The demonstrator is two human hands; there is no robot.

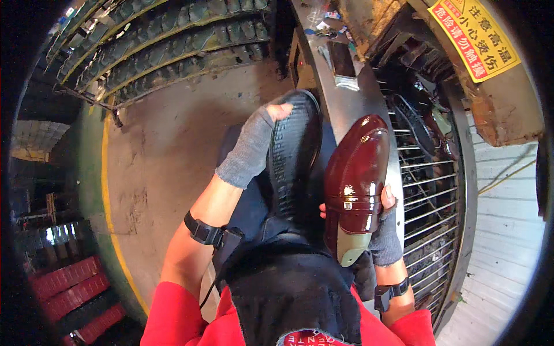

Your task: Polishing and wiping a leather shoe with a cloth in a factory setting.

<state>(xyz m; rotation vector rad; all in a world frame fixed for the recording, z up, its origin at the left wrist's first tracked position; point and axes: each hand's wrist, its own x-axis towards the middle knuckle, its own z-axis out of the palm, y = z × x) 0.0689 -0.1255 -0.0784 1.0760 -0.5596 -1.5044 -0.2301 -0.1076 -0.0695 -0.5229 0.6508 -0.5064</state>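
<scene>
Left hand (249, 151) fingers curl around a sole-up black shoe (294, 155); right hand (384, 228) fingers cradle a glossy burgundy loafer (353, 184) — upper showing.

Head-worn fisheye camera looks steeply down, close above both hands.

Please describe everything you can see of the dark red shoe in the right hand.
The dark red shoe is a glossy loafer, seemingly of patent leather, with bright reflections on its upper. A small metal ornament sits on the strap across the vamp. A pale grey-green last or insert fills its opening. It is held upper side up, toe pointing away from the person, beside a wire rack. The right hand, in a grey fingerless glove, grips it at the heel end.
</scene>
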